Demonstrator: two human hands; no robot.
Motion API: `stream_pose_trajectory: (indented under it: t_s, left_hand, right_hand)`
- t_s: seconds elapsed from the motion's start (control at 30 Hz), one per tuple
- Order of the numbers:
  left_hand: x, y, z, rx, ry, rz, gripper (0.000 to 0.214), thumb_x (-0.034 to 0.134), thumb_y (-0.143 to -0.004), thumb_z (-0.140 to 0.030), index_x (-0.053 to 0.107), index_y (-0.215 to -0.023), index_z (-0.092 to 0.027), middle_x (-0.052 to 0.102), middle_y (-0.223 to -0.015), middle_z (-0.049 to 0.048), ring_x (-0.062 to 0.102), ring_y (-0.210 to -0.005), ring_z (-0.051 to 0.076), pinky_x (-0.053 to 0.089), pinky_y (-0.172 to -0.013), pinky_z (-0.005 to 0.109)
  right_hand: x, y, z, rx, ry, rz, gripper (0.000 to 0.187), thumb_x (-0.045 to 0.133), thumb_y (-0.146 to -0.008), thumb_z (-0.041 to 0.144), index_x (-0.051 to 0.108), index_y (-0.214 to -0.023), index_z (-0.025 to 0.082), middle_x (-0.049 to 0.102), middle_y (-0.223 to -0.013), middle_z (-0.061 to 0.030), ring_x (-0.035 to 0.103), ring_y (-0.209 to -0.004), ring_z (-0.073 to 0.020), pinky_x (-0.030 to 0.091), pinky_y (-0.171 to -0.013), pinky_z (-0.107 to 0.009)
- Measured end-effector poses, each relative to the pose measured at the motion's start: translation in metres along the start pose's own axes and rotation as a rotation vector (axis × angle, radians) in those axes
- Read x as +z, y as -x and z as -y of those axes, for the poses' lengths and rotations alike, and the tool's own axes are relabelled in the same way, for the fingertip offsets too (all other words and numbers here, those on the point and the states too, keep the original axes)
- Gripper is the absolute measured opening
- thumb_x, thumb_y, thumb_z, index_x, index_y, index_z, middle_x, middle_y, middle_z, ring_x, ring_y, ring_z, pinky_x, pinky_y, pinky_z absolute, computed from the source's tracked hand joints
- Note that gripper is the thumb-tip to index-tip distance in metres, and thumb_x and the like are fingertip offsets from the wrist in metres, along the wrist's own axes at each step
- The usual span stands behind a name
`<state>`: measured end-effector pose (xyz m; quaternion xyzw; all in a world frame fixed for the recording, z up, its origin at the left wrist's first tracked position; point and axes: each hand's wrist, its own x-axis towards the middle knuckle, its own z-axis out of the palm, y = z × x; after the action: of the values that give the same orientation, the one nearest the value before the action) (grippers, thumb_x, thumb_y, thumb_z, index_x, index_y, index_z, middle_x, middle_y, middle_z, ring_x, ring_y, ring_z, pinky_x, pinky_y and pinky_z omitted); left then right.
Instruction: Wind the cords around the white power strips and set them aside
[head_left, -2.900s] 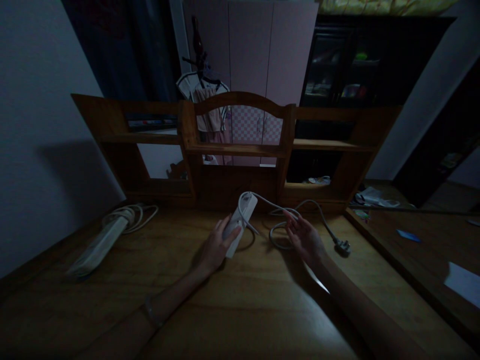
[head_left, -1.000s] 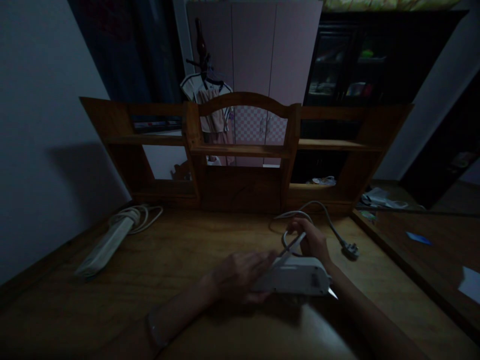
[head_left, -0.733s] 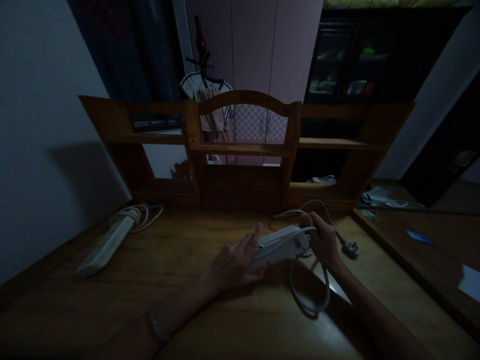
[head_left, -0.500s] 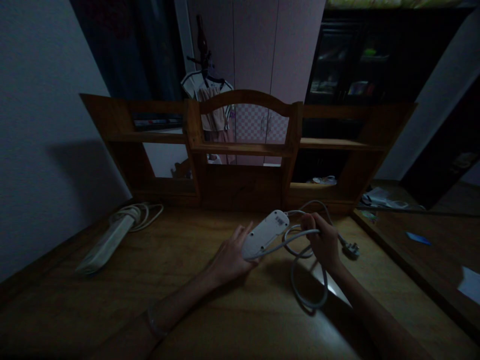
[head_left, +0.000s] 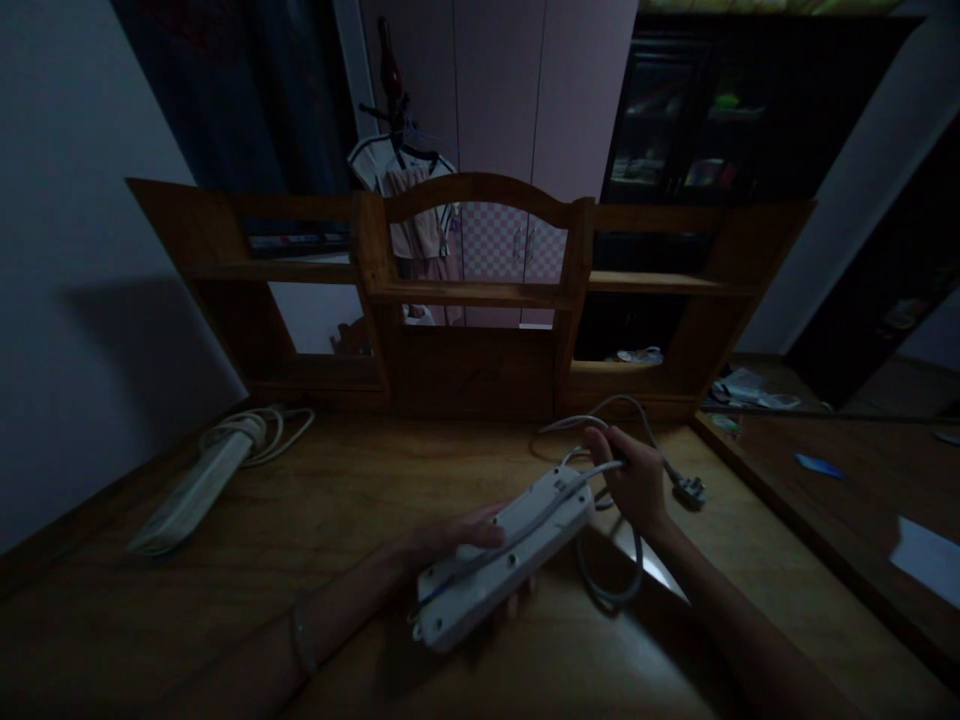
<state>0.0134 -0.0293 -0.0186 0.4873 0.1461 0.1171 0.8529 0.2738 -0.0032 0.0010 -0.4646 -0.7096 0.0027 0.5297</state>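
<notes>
A white power strip [head_left: 491,590] is tilted above the desk, its screwed underside facing me. My left hand [head_left: 480,530] is closed around its middle, thumb on top and fingertips showing below. Along the strip's length runs its grey cord [head_left: 611,600], which loops down onto the desk at the right. My right hand [head_left: 630,475] pinches the cord just past the strip's far end. Behind that hand, the cord's plug [head_left: 688,490] lies on the desk with its pins outward.
Another white power strip [head_left: 199,490], its cord coiled at the far end, lies at the desk's left. A wooden shelf unit [head_left: 472,293] spans the back edge. On a lower surface at the right are a blue card [head_left: 817,465] and white paper [head_left: 926,560].
The power strip has turned and come nearer, so more of its length shows. The cord now lies along its underside. My right hand still pinches the cord.
</notes>
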Motion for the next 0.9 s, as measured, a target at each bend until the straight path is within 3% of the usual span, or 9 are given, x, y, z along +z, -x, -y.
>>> stream_pose_trajectory:
  t_s: [0.13, 0.3, 0.47, 0.6, 0.7, 0.77, 0.9]
  left_hand:
    - [-0.001, 0.001, 0.002, -0.066, 0.006, 0.029, 0.071, 0.067, -0.074, -0.045, 0.032, -0.132, -0.022, 0.067, -0.093, 0.0092, 0.068, -0.067, 0.022, 0.052, -0.056, 0.032]
    - [0.005, 0.001, 0.001, -0.023, 0.015, 0.037, 0.071, 0.063, -0.079, -0.046, 0.025, -0.135, -0.025, 0.067, -0.098, 0.0105, 0.069, -0.075, 0.026, 0.052, -0.058, 0.034]
    - [0.003, 0.008, -0.002, -0.053, 0.013, 0.054, 0.058, 0.06, -0.079, -0.045, 0.04, -0.127, -0.021, 0.068, -0.087, 0.0073, 0.068, -0.067, 0.023, 0.049, -0.056, 0.031]
    - [-0.017, 0.018, -0.002, -0.112, 0.086, -0.007, 0.05, 0.058, -0.079, -0.045, 0.049, -0.118, -0.017, 0.066, -0.086, 0.0064, 0.065, -0.065, 0.02, 0.05, -0.058, 0.031]
    - [-0.032, 0.018, -0.004, -0.027, 0.232, -0.101, 0.053, 0.058, -0.076, -0.055, 0.054, -0.107, -0.013, 0.063, -0.082, 0.0057, 0.063, -0.06, 0.017, 0.049, -0.053, 0.026]
    - [-0.038, 0.014, -0.006, 0.063, 0.272, -0.1, 0.053, 0.059, -0.075, -0.058, 0.054, -0.103, -0.013, 0.06, -0.077, 0.0039, 0.061, -0.057, 0.016, 0.047, -0.049, 0.024]
    - [-0.039, 0.004, -0.012, 0.232, 0.266, -0.124, 0.047, 0.053, -0.08, -0.057, 0.053, -0.1, -0.014, 0.057, -0.075, 0.0024, 0.057, -0.052, 0.013, 0.043, -0.043, 0.022]
  right_hand:
    - [0.004, 0.001, 0.0, -0.02, 0.022, 0.071, 0.032, 0.052, -0.09, 0.041, 0.06, -0.068, 0.019, 0.054, -0.058, 0.0012, 0.046, -0.05, -0.0117, 0.035, -0.052, -0.024]
    - [0.004, 0.0, 0.001, 0.044, -0.067, 0.184, 0.032, 0.051, -0.091, 0.041, 0.062, -0.07, 0.019, 0.052, -0.058, 0.0015, 0.048, -0.053, -0.0122, 0.035, -0.052, -0.023]
    - [0.006, -0.005, -0.003, 0.187, -0.31, 0.502, 0.025, 0.055, -0.087, 0.04, 0.065, -0.081, 0.018, 0.061, -0.068, -0.0001, 0.056, -0.061, -0.0144, 0.042, -0.055, -0.023]
    - [0.014, -0.003, -0.009, 0.316, -0.458, 0.553, 0.031, 0.062, -0.08, 0.038, 0.062, -0.105, 0.018, 0.062, -0.073, -0.0002, 0.057, -0.062, -0.0143, 0.043, -0.052, -0.022]
    - [0.025, 0.005, -0.013, 0.412, -0.517, 0.607, 0.038, 0.063, -0.079, 0.04, 0.059, -0.11, 0.017, 0.056, -0.063, 0.0035, 0.05, -0.051, -0.0108, 0.037, -0.045, -0.019]
    - [0.035, 0.009, -0.013, 0.463, -0.538, 0.632, 0.039, 0.06, -0.081, 0.042, 0.056, -0.111, 0.017, 0.054, -0.062, 0.004, 0.047, -0.049, -0.0099, 0.035, -0.044, -0.019]
    - [0.052, 0.012, -0.006, 0.328, -0.356, 0.608, 0.03, 0.051, -0.087, 0.035, 0.051, -0.111, 0.017, 0.055, -0.061, 0.0034, 0.05, -0.051, -0.012, 0.037, -0.047, -0.02]
